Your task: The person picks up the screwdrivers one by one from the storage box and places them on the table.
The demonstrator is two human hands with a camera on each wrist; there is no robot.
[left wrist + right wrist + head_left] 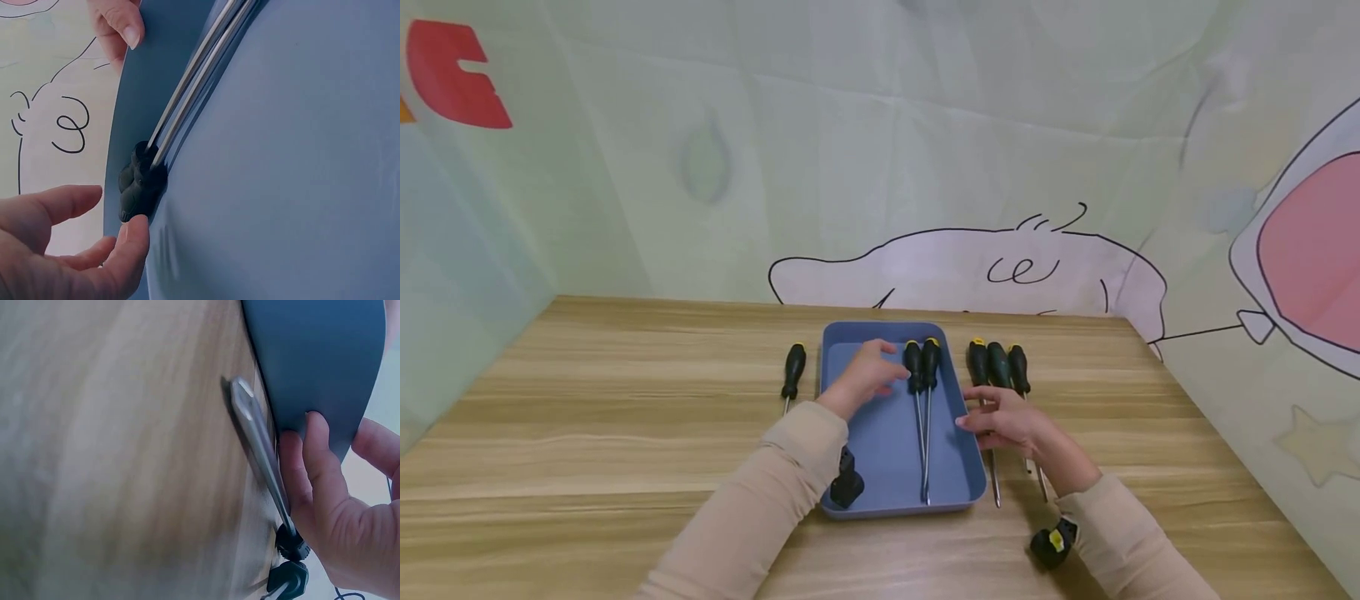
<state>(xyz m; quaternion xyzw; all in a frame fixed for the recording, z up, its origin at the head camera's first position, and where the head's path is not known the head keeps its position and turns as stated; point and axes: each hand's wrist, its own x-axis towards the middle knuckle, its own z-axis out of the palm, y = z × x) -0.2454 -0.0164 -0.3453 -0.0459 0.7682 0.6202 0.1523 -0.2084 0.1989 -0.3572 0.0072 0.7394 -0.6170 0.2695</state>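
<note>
A blue tray (883, 475) lies on the table with two screwdrivers in it, their black handles with yellow ends at the far side. My left hand (871, 373) hovers inside the tray just left of those screwdrivers (931, 362). In the left wrist view its thumb and fingers are spread apart close to the dark handles (142, 187), with nothing between them. My right hand (1006, 421) holds the tray's right wall. In the right wrist view, fingers (322, 447) press the outer side while another digit reaches over the rim.
Three more screwdrivers (998, 364) lie side by side to the right of the tray, partly behind the right hand. Another screwdriver (794, 367) lies left of the tray, its shaft partly covered by the left sleeve. A printed cloth (880, 167) stands behind the table.
</note>
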